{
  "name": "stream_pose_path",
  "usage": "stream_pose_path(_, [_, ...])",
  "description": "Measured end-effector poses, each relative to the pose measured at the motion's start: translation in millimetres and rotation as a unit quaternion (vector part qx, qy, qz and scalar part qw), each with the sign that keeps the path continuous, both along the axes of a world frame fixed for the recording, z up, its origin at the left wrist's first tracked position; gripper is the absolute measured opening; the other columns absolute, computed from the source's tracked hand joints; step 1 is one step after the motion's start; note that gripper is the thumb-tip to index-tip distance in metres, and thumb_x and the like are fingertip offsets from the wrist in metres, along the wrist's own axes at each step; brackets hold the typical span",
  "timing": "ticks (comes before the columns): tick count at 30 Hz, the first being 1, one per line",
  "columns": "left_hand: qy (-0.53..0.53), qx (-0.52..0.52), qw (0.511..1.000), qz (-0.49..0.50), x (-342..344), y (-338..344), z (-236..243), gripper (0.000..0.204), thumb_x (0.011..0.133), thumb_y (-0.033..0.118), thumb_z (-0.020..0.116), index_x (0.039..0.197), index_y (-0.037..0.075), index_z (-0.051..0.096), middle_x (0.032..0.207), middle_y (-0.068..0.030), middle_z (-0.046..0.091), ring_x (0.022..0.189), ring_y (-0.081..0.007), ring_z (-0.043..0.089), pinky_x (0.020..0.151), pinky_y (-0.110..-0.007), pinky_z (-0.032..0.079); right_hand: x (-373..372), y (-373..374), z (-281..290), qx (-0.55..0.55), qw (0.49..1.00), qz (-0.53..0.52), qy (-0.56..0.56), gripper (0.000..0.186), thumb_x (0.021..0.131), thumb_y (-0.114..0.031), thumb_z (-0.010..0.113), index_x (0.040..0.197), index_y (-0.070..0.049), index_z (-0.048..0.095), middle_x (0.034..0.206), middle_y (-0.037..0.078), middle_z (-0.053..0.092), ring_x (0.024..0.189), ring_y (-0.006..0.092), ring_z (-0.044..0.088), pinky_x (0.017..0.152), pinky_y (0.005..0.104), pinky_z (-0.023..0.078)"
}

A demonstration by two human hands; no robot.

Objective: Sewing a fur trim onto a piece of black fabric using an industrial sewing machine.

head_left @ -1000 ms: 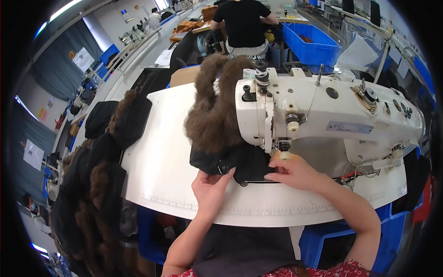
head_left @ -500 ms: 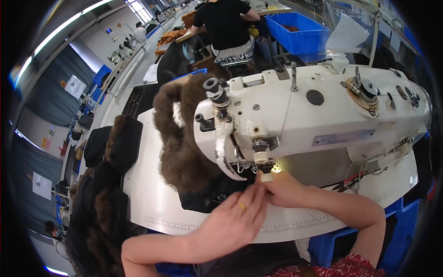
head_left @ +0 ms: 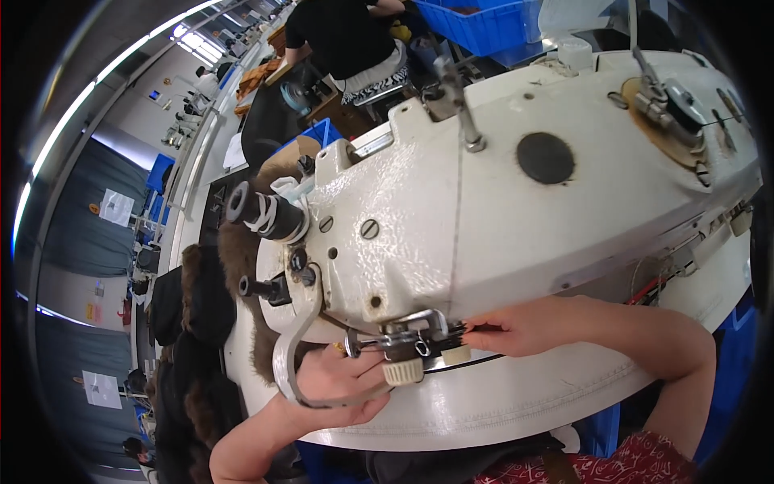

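At the lower edge are the person's red patterned sleeve (head_left: 601,466) and dark apron (head_left: 459,468). Just beyond lies the curved front of the white worktop (head_left: 532,407), with a blue bin (head_left: 601,431) below it at right. The white sewing machine (head_left: 419,202) fills the middle, its head close to the camera.

The left hand (head_left: 343,383) is seen behind the machine's curved metal guard (head_left: 284,367), a yellow ring on one finger. Its fingers are bent, but a cream knob (head_left: 403,372) partly covers them; whether they grasp anything cannot be told. The right hand (head_left: 524,329) comes in from the right, its fingers bent toward dark parts beneath the head; their grip is unclear too.

The brown fur piece (head_left: 240,262) rests on the worktop left of the head, mostly hidden behind it. Farther left is a pile (head_left: 197,363) of black cloth and brown fur. Beyond are a fan (head_left: 296,98), a seated co-worker (head_left: 332,36) in black and a blue crate (head_left: 476,28).
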State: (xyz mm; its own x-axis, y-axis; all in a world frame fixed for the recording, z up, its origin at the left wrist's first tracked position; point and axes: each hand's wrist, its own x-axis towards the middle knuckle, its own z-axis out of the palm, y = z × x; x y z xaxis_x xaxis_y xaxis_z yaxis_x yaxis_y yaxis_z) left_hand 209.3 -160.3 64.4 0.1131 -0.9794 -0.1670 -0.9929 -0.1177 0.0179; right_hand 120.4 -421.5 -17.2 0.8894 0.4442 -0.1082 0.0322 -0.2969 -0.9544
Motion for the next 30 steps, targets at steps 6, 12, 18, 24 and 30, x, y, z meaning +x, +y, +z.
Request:
stream_pose_path(6, [-0.026, -0.131, 0.991, 0.003, 1.0, 4.6, -16.3, 0.030, 0.071, 0.020, 0.074, 0.098, 0.009, 0.069, 0.098, -0.0031, 0.065, 0.083, -0.0211, 0.064, 0.063, -0.032, 0.056, -4.5, 9.5, -21.1, -0.022, 0.997, -0.007, 0.069, 0.025, 0.093, -0.033, 0.060, 0.090, -0.009, 0.060, 0.075, 0.006, 0.056, 0.065, 0.0178, 0.056, 0.060, 0.0338, 0.045])
stream_pose_path(12, [-0.068, -0.228, 0.971, -0.003, 11.2, 11.9, -36.2, 0.031, 0.065, 0.018, 0.079, 0.094, 0.015, 0.069, 0.089, 0.0017, 0.066, 0.073, -0.0182, 0.062, 0.058, -0.027, 0.051, -12.9, 39.2, -15.3, -0.176, 0.949, -0.144, -0.218, 0.012, 0.085, -0.012, 0.060, 0.081, -0.001, 0.056, 0.081, 0.010, 0.055, 0.074, 0.0286, 0.062, 0.061, 0.0374, 0.052])
stream_pose_path(18, [-0.064, -0.256, 0.964, -0.027, 12.7, 6.9, -37.2, 0.025, 0.066, 0.014, 0.075, 0.089, 0.013, 0.067, 0.093, 0.0028, 0.063, 0.075, -0.0168, 0.057, 0.056, -0.028, 0.052, 3.0, 67.5, -30.8, -0.189, 0.876, -0.199, -0.396, 0.028, 0.076, -0.009, 0.061, 0.100, 0.005, 0.061, 0.062, 0.007, 0.057, 0.051, 0.0229, 0.058, 0.043, 0.0362, 0.047])
stream_pose_path(24, [-0.053, -0.263, 0.963, -0.027, 9.2, 3.4, -30.9, 0.022, 0.069, 0.013, 0.074, 0.090, 0.011, 0.068, 0.093, 0.0022, 0.064, 0.077, -0.0173, 0.057, 0.061, -0.027, 0.052, 16.0, 67.0, -36.8, -0.519, 0.629, -0.125, -0.565, 0.024, 0.069, -0.011, 0.063, 0.092, -0.003, 0.058, 0.064, 0.001, 0.055, 0.044, 0.0135, 0.052, 0.040, 0.0290, 0.043])
stream_pose_path(30, [-0.002, -0.231, 0.973, 0.019, 4.7, -6.6, -20.1, 0.022, 0.072, 0.015, 0.075, 0.092, 0.010, 0.069, 0.092, -0.0009, 0.065, 0.077, -0.0198, 0.060, 0.057, -0.029, 0.052, 6.4, 51.5, -36.5, -0.246, 0.908, -0.166, -0.296, 0.015, 0.072, -0.014, 0.062, 0.084, -0.007, 0.055, 0.065, 0.007, 0.054, 0.050, 0.0182, 0.057, 0.041, 0.0320, 0.045])
